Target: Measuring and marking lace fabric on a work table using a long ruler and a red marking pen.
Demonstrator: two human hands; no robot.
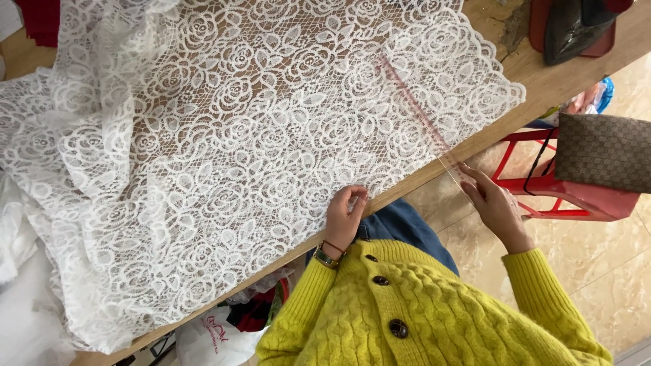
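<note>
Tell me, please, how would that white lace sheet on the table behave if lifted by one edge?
The white lace would probably flop and drape, since it already bunches in folds at the left. Its open mesh suggests it is light and could snag on fingers.
</note>
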